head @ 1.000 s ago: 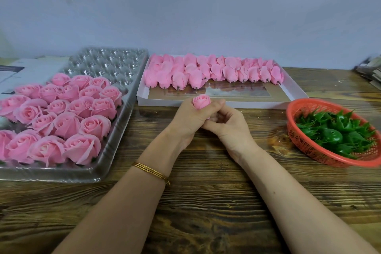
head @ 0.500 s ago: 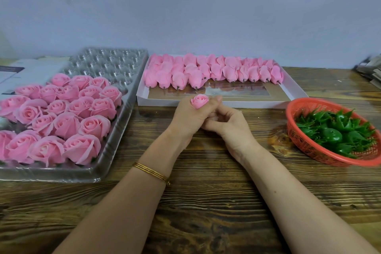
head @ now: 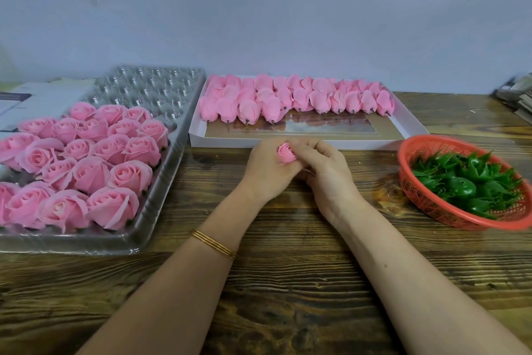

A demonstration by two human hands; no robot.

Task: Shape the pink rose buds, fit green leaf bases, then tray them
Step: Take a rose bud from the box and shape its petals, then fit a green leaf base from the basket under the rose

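The grip is clamped from both sides on 1 pink rose bud (head: 286, 153): the left hand (head: 266, 171) curls round its lower part and the right hand (head: 326, 174) pinches it from the other side, so only the petal top shows between the fingers. The bud is held low over the desk (head: 288, 282), just in front of the near rim of the white box (head: 316, 143) of unshaped buds (head: 288, 98). The clear tray (head: 86, 246) of finished roses (head: 86, 170) is to the left and the red basket (head: 460, 219) of green leaf bases (head: 466, 182) to the right. The bud looks very light and soft, with thin petals that would probably crease or tear under a hard squeeze. It seems best held low at the base, leaving the outer petals free to be eased open. The boxed buds show a small dark stub at the base, likely where a leaf base fits. Those bases look stiffer and spiky.
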